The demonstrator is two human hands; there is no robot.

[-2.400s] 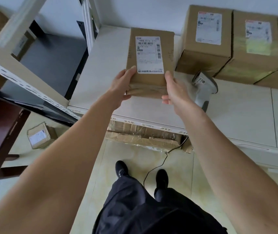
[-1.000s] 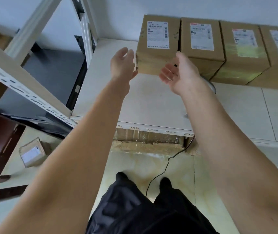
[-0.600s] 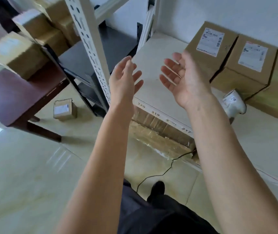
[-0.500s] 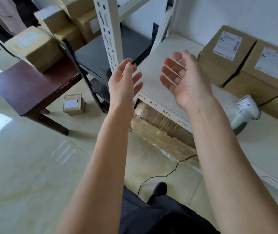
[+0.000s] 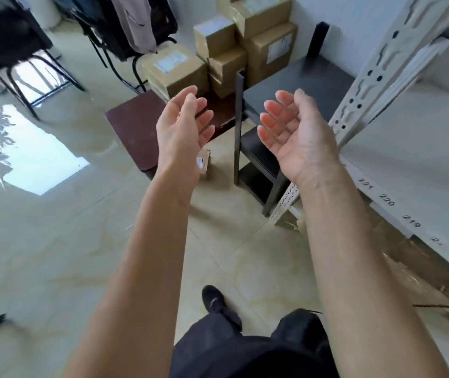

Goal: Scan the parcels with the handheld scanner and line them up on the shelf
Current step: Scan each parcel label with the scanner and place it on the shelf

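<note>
Both hands swung left off the white shelf (image 5: 419,148), left hand (image 5: 182,129) and right hand (image 5: 297,135) empty with fingers loosely spread, raised toward stacked cardboard parcels (image 5: 226,47) on dark table (image 5: 133,124), small parcel (image 5: 203,163) on floor, scanner out of view

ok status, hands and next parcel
Left hand open, right hand open, both empty. Parcel stack ahead on brown table. Nothing between.

Open air lies between both hands (image 5: 234,132) and the stacked parcels (image 5: 217,50) on the dark surface (image 5: 136,126). A black upright post (image 5: 239,126) stands between them; the white shelf upright (image 5: 376,64) flanks the right side.
</note>
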